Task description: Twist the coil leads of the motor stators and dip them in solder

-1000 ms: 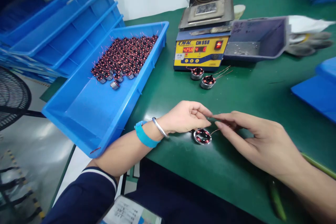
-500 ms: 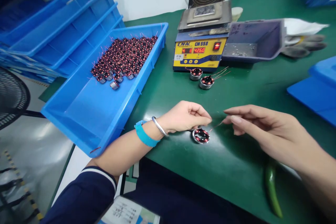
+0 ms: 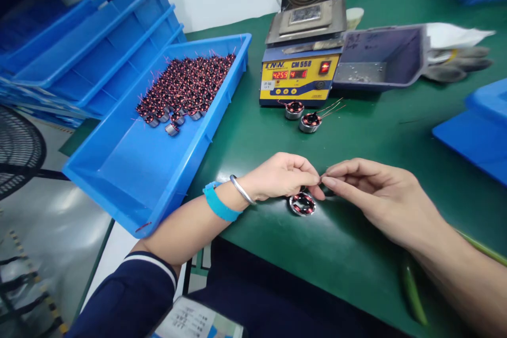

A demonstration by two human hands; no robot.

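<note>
A ring-shaped motor stator (image 3: 302, 204) with copper windings and a silvery rim lies on the green table. Just above it, my left hand (image 3: 287, 175) is closed in a pinch near the stator's thin copper wires; the wires are mostly hidden by the fingers. My right hand (image 3: 370, 187) also pinches, its thumb and forefinger tips meeting those of my left hand. What sits between these fingertips is too small to make out. Farther back, a second stator (image 3: 310, 122) with long loose wires and a third stator (image 3: 294, 110) rest before the yellow-fronted heating unit.
A blue tray (image 3: 137, 161) at the left holds a heap of stators. The solder pot (image 3: 299, 76) with lit red digits stands at the back, beside a purple-grey bin (image 3: 380, 60) and gloves (image 3: 455, 63). A green curved object (image 3: 414, 290) lies under my right forearm.
My right hand has moved left, bringing its fingertips against those of my left hand. The left hand and the stator have stayed nearly in place. The digits on the display differ.
</note>
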